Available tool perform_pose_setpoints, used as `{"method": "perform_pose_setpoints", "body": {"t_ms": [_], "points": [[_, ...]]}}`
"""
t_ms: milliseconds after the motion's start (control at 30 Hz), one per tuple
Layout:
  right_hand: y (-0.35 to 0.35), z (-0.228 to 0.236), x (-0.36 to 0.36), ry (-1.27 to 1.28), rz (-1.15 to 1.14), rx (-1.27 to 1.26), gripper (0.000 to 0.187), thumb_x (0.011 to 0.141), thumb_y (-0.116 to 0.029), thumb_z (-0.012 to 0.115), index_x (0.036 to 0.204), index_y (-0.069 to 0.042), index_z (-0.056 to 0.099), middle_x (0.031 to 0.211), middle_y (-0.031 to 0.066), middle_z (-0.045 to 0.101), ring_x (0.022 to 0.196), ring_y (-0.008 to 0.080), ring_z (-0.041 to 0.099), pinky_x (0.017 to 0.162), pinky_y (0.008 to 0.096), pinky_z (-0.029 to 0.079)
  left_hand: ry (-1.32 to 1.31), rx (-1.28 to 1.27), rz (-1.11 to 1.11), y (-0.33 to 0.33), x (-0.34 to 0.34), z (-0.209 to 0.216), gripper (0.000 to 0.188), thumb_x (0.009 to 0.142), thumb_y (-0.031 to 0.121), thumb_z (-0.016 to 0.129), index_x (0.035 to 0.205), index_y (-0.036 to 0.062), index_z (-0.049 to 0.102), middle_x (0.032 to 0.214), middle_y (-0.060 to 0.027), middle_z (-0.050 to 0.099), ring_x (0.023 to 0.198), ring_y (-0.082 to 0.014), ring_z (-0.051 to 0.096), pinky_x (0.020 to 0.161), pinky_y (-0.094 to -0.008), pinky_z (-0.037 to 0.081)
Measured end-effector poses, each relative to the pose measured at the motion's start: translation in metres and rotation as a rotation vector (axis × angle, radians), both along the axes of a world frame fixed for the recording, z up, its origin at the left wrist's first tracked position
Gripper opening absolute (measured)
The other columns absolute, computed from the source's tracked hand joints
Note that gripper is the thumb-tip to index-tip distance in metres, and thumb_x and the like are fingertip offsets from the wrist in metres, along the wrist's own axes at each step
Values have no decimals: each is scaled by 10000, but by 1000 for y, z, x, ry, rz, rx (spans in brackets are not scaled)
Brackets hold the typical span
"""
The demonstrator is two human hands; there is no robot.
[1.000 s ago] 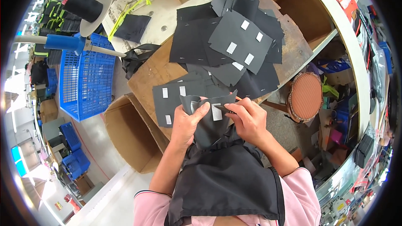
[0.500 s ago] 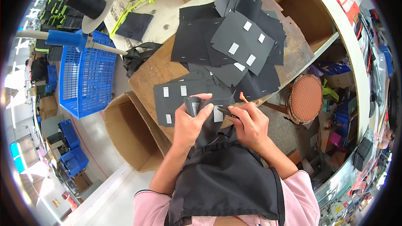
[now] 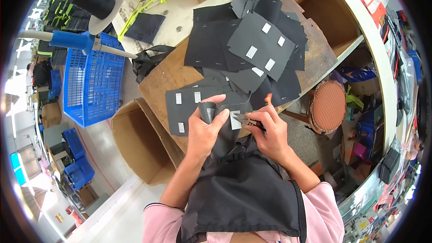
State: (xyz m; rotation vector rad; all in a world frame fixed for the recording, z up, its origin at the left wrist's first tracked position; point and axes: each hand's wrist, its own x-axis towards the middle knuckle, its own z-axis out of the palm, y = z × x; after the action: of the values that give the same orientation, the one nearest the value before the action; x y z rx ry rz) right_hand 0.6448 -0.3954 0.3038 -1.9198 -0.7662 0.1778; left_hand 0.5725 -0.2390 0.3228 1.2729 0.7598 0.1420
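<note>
My left hand (image 3: 203, 131) is closed on a dark grey fabric panel (image 3: 223, 143), which curls between thumb and fingers just above my apron. White rectangular patches sit on this panel, and one patch (image 3: 236, 120) faces up beside my left thumb. In my right hand (image 3: 273, 135) is a pair of thread snips (image 3: 243, 119). Their metal blades lie at the patch's right edge; whether they touch it I cannot tell. An orange-red end (image 3: 268, 98) sticks up past my right fingers. Just beyond my left hand lies a similar flat panel (image 3: 189, 109) with white patches.
A pile of dark panels (image 3: 207, 40) covers much of the brown board (image 3: 164, 74). An open cardboard box (image 3: 139, 146) stands at the left, near a blue basket (image 3: 93, 85). To the right is a round-seated stool (image 3: 330, 107). A thread cone (image 3: 93, 3) stands far left.
My right hand has shifted slightly, and more of the snips' blades now shows by the patch. The orange-red end has swung upright. My left hand still grips the panel in nearly the same place.
</note>
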Motion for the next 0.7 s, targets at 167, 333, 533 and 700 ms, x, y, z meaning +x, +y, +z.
{"method": "perform_pose_setpoints", "body": {"t_ms": [167, 333, 533, 700], "points": [[0, 4, 10, -210, 107, -112, 251, 660, -63, 723, 883, -67, 609, 757, 49, 543, 615, 217, 552, 514, 313, 418, 31, 4, -67, 4, -2, 0, 287, 824, 95, 656, 1095, 22, 598, 871, 7, 584, 780, -50, 504, 706, -195, 410], [0, -3, 7, -251, 73, -35, 253, 651, -52, 724, 876, -61, 609, 747, 52, 547, 617, 221, 554, 534, 316, 438, 35, -36, -54, 6, -3, 5, 286, 824, 89, 653, 1097, 24, 596, 857, 13, 577, 761, -53, 494, 701, -195, 404], [6, -4, 6, -114, 57, -15, 233, 663, -3, 716, 866, -42, 609, 782, 85, 572, 650, 241, 580, 554, 314, 464, 99, -96, -44, 14, -2, 2, 337, 774, 77, 687, 1100, 38, 609, 837, 16, 566, 760, -60, 495, 730, -216, 409], [-12, -50, 47, 260, -240, -22, 322, 700, -51, 714, 985, -54, 563, 898, 71, 537, 715, 220, 580, 581, 311, 473, 163, -105, 53, 79, -26, -36, 538, 702, 104, 755, 1195, 42, 549, 983, -29, 567, 898, -152, 537, 851, -291, 418]]}}
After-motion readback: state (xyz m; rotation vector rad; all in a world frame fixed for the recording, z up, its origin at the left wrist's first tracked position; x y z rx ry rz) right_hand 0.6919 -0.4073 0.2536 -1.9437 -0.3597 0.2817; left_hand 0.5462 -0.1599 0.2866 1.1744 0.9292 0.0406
